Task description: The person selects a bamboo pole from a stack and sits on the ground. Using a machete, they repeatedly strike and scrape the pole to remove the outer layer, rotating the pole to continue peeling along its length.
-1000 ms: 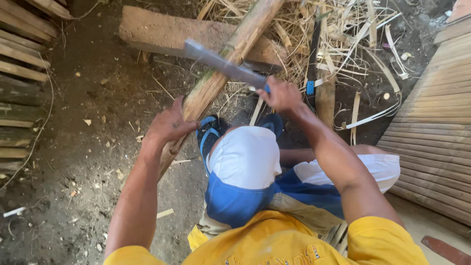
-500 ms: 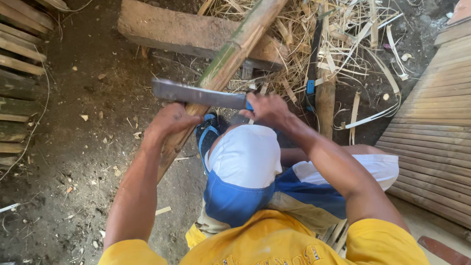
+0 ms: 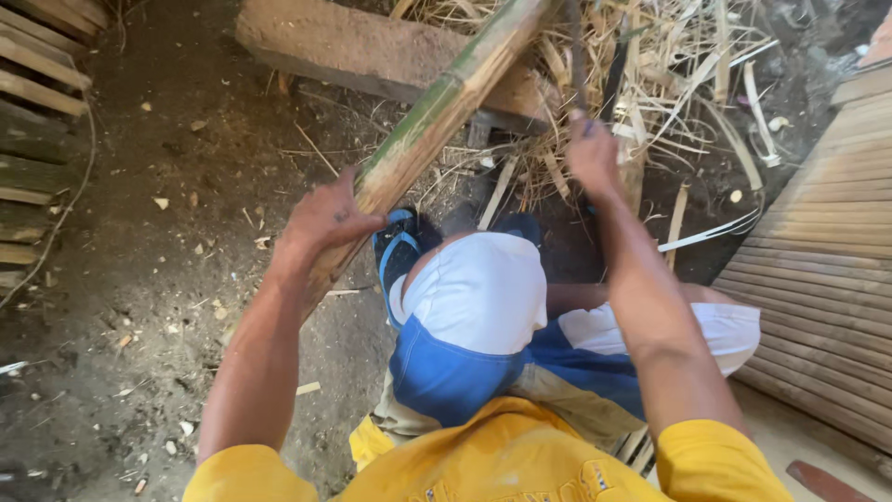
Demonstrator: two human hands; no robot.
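Observation:
My left hand (image 3: 325, 221) grips a long green and tan bamboo pole (image 3: 437, 107) near its lower end. The pole slants up to the right and leans over a thick wooden block (image 3: 372, 51). My right hand (image 3: 595, 153) is raised to the right of the pole and closed on the handle of a long chopping knife (image 3: 576, 51). The thin dark blade points upward, seen edge-on and clear of the bamboo. I squat in white and blue shorts with a blue sandal (image 3: 400, 249) on the foot below the pole.
Bamboo strips and dry shavings (image 3: 678, 84) are heaped on the dirt floor behind the block. A mat of flat bamboo slats (image 3: 818, 260) lies at the right. Wooden slats (image 3: 37, 102) are stacked at the left edge.
The knife lay across the bamboo close to my left hand. My right hand has since swung it up and to the right, away from the pole. My left hand keeps its grip.

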